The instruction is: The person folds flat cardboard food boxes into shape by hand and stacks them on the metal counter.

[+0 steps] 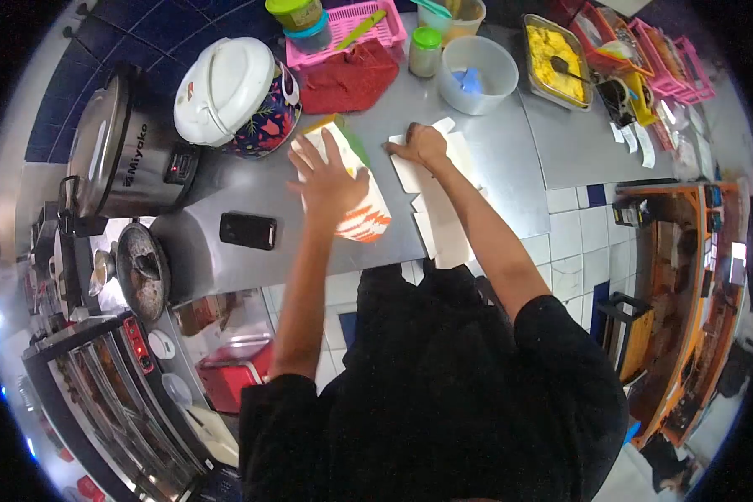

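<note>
My left hand (330, 182) lies with fingers spread on a white, orange and green printed carton (364, 219) on the metal counter. To its right, my right hand (422, 148) is at the upper part of an unfolded, plain cream carton (443, 219). Its fingers are bent together at the carton's left edge, and whether they pinch the board is too small to tell. The plain carton lies flat with its flaps out, its near end at the counter's front edge. A red cloth (349, 79) lies beyond the printed carton.
Left on the counter (175, 259) are a black phone (248, 231), a flowered rice container (267, 113) and a Miyako cooker (108, 151). Behind stand a green-lidded jar (425, 52), a clear tub (479, 75), a pink basket (385, 32) and a tray of yellow food (554, 63).
</note>
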A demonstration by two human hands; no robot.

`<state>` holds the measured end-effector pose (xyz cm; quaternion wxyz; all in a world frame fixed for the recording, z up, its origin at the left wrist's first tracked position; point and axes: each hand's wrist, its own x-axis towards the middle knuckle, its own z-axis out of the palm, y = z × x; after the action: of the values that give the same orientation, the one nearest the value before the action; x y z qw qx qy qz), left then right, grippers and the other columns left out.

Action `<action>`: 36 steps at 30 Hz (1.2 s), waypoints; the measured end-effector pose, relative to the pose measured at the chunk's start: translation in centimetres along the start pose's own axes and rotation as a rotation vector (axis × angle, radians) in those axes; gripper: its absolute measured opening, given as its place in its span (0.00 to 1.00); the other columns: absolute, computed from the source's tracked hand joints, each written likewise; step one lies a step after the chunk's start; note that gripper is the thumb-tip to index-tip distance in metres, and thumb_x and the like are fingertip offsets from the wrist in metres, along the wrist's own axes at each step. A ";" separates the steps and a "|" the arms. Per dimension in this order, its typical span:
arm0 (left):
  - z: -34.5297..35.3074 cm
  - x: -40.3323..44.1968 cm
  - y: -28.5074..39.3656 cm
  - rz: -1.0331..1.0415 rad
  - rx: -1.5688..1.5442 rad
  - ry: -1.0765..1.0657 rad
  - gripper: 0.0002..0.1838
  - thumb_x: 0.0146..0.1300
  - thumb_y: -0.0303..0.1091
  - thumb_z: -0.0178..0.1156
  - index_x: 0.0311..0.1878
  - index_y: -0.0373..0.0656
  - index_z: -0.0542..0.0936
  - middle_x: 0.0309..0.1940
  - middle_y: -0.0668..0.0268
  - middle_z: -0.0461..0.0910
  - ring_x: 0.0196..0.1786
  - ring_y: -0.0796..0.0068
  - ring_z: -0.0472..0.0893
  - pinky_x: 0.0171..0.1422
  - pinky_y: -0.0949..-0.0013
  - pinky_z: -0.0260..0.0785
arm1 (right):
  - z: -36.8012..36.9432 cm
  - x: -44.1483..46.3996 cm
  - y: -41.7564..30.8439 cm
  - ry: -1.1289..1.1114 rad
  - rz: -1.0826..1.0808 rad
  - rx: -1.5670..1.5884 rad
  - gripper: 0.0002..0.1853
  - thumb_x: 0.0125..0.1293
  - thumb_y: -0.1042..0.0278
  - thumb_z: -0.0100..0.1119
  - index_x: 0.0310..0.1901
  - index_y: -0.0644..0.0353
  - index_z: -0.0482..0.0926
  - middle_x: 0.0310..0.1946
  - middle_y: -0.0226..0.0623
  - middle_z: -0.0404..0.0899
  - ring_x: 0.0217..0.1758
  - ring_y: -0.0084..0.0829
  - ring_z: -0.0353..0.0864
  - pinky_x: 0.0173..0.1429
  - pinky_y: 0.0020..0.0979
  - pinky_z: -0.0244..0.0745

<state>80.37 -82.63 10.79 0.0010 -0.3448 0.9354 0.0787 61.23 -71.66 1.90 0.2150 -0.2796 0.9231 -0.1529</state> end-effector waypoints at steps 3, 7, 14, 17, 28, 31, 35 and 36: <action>2.4 -4.4 2.9 -0.105 -0.035 0.063 0.51 0.59 0.54 0.60 0.80 0.45 0.48 0.77 0.32 0.36 0.77 0.24 0.39 0.65 0.16 0.47 | 0.6 0.8 2.0 -0.039 -0.112 0.143 0.34 0.50 0.31 0.68 0.37 0.63 0.83 0.34 0.49 0.86 0.38 0.46 0.87 0.45 0.42 0.81; 9.1 -7.1 3.3 -0.058 -0.018 0.194 0.50 0.59 0.53 0.60 0.79 0.44 0.50 0.77 0.31 0.36 0.78 0.25 0.39 0.70 0.20 0.41 | 1.4 2.9 3.9 -0.201 -0.117 0.514 0.15 0.63 0.57 0.61 0.38 0.64 0.82 0.30 0.44 0.86 0.33 0.40 0.87 0.43 0.39 0.79; 8.7 -7.6 2.9 -0.021 -0.053 0.157 0.44 0.65 0.54 0.56 0.78 0.42 0.55 0.75 0.27 0.44 0.78 0.29 0.45 0.75 0.26 0.36 | 1.4 1.0 3.4 0.207 -0.369 0.359 0.11 0.60 0.66 0.63 0.43 0.60 0.83 0.31 0.43 0.86 0.33 0.37 0.87 0.40 0.35 0.80; 8.3 -8.9 1.9 -0.022 -0.133 0.196 0.41 0.63 0.52 0.57 0.76 0.43 0.60 0.74 0.29 0.47 0.78 0.33 0.48 0.77 0.32 0.38 | -1.8 -0.6 3.9 -0.010 -0.126 0.976 0.09 0.63 0.70 0.67 0.43 0.65 0.83 0.34 0.40 0.86 0.32 0.28 0.86 0.40 0.28 0.81; 4.4 -8.6 -0.3 -0.424 -0.420 0.461 0.25 0.61 0.39 0.68 0.57 0.32 0.77 0.50 0.42 0.76 0.48 0.48 0.79 0.51 0.55 0.74 | -5.3 -4.1 4.5 -0.105 -0.167 1.139 0.08 0.68 0.69 0.64 0.44 0.64 0.81 0.36 0.34 0.83 0.36 0.23 0.83 0.43 0.26 0.81; 4.5 -7.6 -2.4 -0.449 -0.524 0.297 0.21 0.62 0.42 0.67 0.46 0.30 0.82 0.33 0.47 0.81 0.34 0.51 0.81 0.42 0.56 0.74 | -5.4 -6.4 2.5 0.265 -0.407 0.700 0.12 0.65 0.68 0.65 0.47 0.64 0.80 0.41 0.40 0.82 0.39 0.33 0.84 0.46 0.33 0.80; 2.5 -7.0 -3.2 -0.532 -0.639 0.147 0.22 0.63 0.45 0.66 0.37 0.29 0.83 0.22 0.49 0.81 0.25 0.50 0.80 0.36 0.55 0.72 | -1.8 -10.2 -0.6 0.205 -0.757 0.419 0.18 0.63 0.64 0.67 0.51 0.63 0.77 0.43 0.45 0.80 0.40 0.40 0.83 0.45 0.37 0.78; 1.9 -6.8 -3.1 -0.534 -0.603 0.139 0.21 0.63 0.45 0.66 0.37 0.29 0.83 0.24 0.48 0.81 0.26 0.51 0.81 0.36 0.55 0.72 | -1.1 -11.0 -1.1 0.117 -0.708 0.492 0.18 0.64 0.63 0.65 0.51 0.63 0.77 0.44 0.45 0.80 0.41 0.41 0.84 0.46 0.38 0.78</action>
<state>87.42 -80.29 8.84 -0.1431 -0.5650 0.7458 0.3227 69.44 -66.00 6.76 0.1569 -0.5103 0.7171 -0.4481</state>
